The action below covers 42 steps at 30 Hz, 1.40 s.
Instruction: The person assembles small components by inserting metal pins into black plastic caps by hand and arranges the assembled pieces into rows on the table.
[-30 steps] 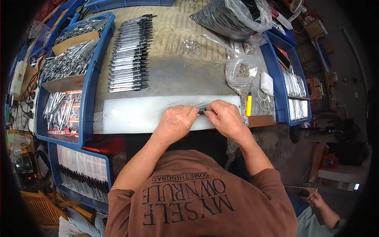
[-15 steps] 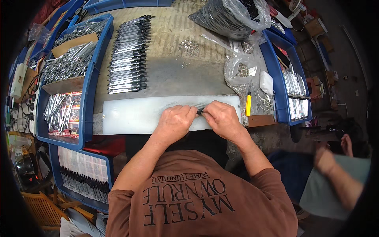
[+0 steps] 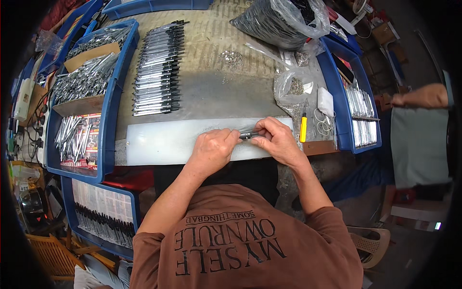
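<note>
Over the white board (image 3: 159, 147) at the table's front edge, both my hands meet around a slim pen (image 3: 247, 136) with black and silver parts. My left hand (image 3: 215, 150) is closed on its left end, hiding most of that side. At the other end, the thumb and fingers of my right hand (image 3: 278, 141) are bent around the pen's tip. Beyond the board, at left, lies a long stacked row of silver pens (image 3: 156, 72) with black ends.
At left stands a blue tray (image 3: 109, 113) of loose silver pen parts, above a lower tray (image 3: 103, 187) of black-ended pens. On the right are a yellow-handled tool (image 3: 303, 127), bags of small metal parts (image 3: 288, 86) and a blue tray (image 3: 344, 103). Another person's arm (image 3: 423, 98) shows at far right.
My right hand has shifted slightly right and its fingers have loosened, baring more of the pen. My left hand stays nearly still. The other person has moved farther up and away at right.
</note>
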{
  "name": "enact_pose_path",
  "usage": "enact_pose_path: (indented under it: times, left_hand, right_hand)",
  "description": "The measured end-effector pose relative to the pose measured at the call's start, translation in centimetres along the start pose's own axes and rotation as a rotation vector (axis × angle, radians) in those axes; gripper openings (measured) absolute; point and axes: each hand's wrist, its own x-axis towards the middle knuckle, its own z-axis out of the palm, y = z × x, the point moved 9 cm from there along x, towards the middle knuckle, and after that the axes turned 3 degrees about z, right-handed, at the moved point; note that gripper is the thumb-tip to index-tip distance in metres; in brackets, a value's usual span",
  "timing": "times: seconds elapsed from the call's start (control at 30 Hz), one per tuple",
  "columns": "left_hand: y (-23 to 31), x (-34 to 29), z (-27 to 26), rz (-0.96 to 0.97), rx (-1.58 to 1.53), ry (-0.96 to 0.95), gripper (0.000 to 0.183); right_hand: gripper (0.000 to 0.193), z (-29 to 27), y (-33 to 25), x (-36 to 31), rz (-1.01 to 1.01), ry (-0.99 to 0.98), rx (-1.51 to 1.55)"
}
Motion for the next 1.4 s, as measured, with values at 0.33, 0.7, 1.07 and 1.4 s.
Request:
enact_pose_path:
  times: [0.33, 0.7, 1.07, 1.4]
  left_hand:
    - [-0.1, 0.4, -0.2, -0.006, 0.018, -0.034, 0.011]
    - [1.6, 0.5, -2.2, 0.053, 0.008, 0.014, 0.012]
    - [1.8, 1.0, -4.0, 0.080, -0.055, -0.003, 0.012]
    - [2.1, 1.1, -5.1, 0.079, 0.055, 0.033, 0.013]
  right_hand:
    - [0.021, 1.6, -0.4, 0.3, -0.059, -0.009, 0.085]
    - [0.014, 1.6, -1.1, -0.5, -0.020, -0.008, 0.296]
    - [0.013, 1.9, -1.5, -0.9, 0.105, -0.043, 0.533]
    - [0.010, 0.0, -5.8, -1.0, -0.226, 0.313, 0.140]
